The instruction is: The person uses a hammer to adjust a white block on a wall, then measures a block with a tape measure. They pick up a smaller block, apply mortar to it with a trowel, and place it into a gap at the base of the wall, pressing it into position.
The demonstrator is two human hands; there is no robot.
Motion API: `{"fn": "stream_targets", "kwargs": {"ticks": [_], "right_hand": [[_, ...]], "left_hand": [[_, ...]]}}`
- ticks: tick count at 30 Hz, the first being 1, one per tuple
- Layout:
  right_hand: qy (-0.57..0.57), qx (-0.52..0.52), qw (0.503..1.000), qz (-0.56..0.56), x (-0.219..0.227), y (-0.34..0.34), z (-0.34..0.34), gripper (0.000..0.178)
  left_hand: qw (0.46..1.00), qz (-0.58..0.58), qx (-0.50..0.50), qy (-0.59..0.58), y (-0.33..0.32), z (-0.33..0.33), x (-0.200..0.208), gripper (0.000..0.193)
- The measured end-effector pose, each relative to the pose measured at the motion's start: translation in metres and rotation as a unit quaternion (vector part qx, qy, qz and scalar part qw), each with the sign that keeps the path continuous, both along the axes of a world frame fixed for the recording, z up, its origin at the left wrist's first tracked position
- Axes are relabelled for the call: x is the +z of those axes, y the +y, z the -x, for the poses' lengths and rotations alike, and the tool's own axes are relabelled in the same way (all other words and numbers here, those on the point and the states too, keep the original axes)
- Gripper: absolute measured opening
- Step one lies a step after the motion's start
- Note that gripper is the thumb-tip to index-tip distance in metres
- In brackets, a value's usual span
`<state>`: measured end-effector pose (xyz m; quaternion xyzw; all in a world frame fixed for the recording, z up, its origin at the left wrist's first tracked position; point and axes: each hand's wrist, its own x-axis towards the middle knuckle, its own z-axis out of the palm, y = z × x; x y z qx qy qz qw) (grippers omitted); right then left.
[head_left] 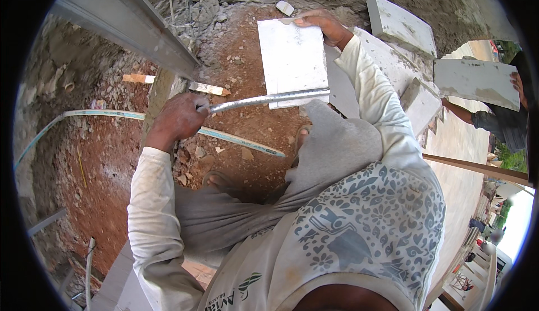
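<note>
My left hand (178,117) is closed round one end of a long, narrow, silvery metal blade (264,101). The blade reaches right and lies across the near end of a white block (293,58), close to my knee. Whether it has teeth along its edge I cannot tell. My right hand (325,26) grips the block's far right corner, fingers over its top edge. A small chip shows on that far edge, beside my fingertips. The block's underside is hidden.
At right, a co-worker's hands hold a grey block (477,82). More pale blocks (401,26) lie nearby. A metal post (126,22) slants in at upper left. A pale blue pipe (241,141) crosses the rubble-strewn red soil (106,182). A small wood piece (209,88) lies near my left hand.
</note>
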<state>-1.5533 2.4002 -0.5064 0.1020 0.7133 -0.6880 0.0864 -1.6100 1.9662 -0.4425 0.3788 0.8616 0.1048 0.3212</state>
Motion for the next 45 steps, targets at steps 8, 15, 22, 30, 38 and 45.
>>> {"fn": "stream_targets", "kwargs": {"ticks": [8,15,22,30,38,45], "right_hand": [[0.02,-0.009,1.0,-0.02,-0.017,0.001,-0.007,0.043],[-0.015,0.013,0.978,-0.208,-0.008,-0.037,-0.042,0.058],[0.032,0.0,0.929,-0.369,-0.057,-0.08,-0.074,0.062],[-0.071,0.157,0.905,-0.388,-0.056,-0.095,-0.069,0.091],[-0.125,0.121,0.897,-0.406,-0.052,-0.101,-0.091,0.104],[-0.046,0.188,0.896,-0.399,-0.081,-0.101,-0.076,0.085]], "left_hand": [[1.0,0.018,-0.016,-0.012,0.008,0.002,0.004,0.024],[0.998,0.001,-0.005,-0.063,0.002,0.003,0.018,0.024],[0.99,0.07,0.044,-0.113,0.004,0.009,0.024,0.022],[0.987,0.056,0.054,-0.139,-0.005,0.027,0.012,0.023],[0.996,0.054,0.017,-0.067,0.007,0.021,0.026,0.024],[0.99,0.041,0.075,-0.115,0.004,0.028,0.019,0.023]]}}
